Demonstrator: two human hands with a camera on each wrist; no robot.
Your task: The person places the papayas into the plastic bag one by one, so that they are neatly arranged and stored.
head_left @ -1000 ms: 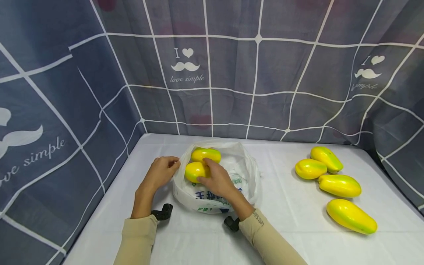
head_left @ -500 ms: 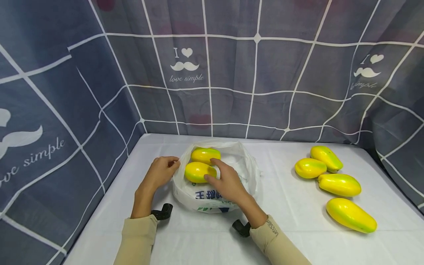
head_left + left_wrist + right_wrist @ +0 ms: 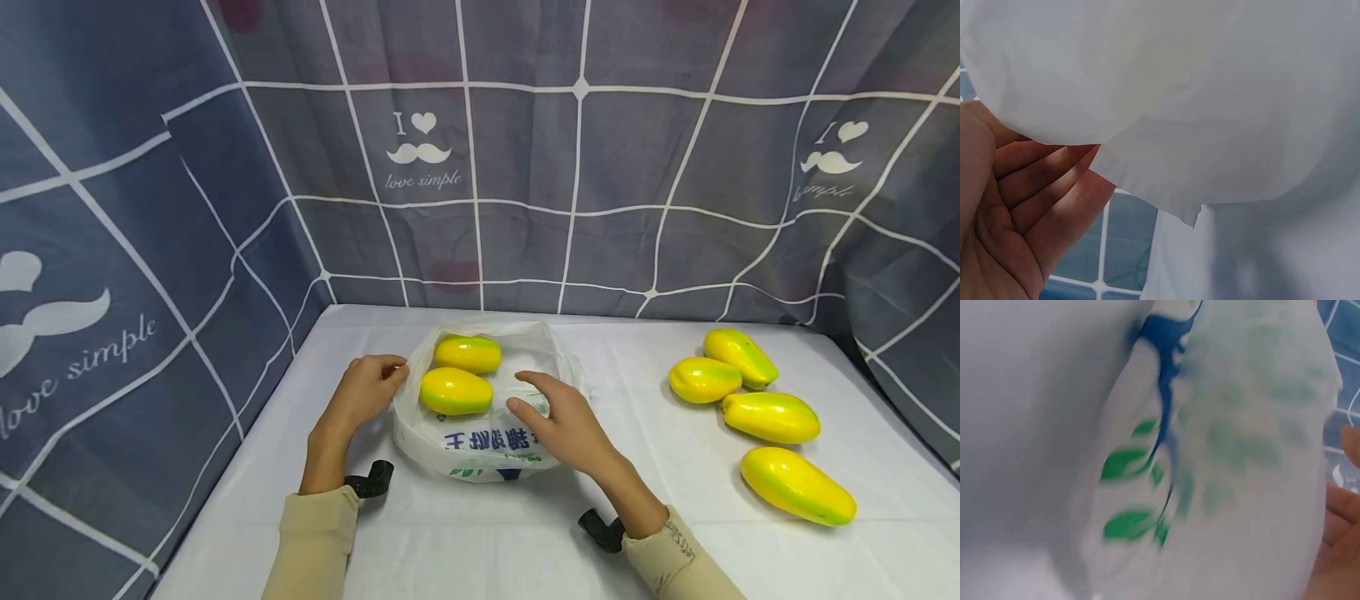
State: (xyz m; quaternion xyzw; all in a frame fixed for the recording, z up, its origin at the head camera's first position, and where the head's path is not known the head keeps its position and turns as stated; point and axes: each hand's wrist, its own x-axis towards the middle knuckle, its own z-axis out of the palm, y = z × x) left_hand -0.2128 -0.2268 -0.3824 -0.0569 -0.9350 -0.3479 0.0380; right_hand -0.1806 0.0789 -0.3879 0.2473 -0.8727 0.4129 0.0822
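Observation:
A white plastic bag (image 3: 487,446) with blue and green print lies open on the white table (image 3: 660,517). Inside it are two yellow-green mango-like fruits (image 3: 467,353), the nearer fruit (image 3: 455,391) lying on its side. My left hand (image 3: 393,371) pinches the bag's left rim. In the left wrist view its curled fingers (image 3: 1041,187) hold the thin film (image 3: 1179,112). My right hand (image 3: 528,393) hovers open over the bag's right front, holding nothing. The right wrist view shows the printed bag (image 3: 1222,456) blurred, close up, with fingertips (image 3: 1341,506) at the right edge.
Several more yellow-green fruits (image 3: 771,417) lie loose on the table's right side, the nearest (image 3: 797,486) by the front right. A grey checked curtain (image 3: 525,167) walls in the table at the back and on both sides.
My right hand has let go of the nearer fruit in the bag and drawn back to the right and toward me. The left hand has kept its hold on the rim.

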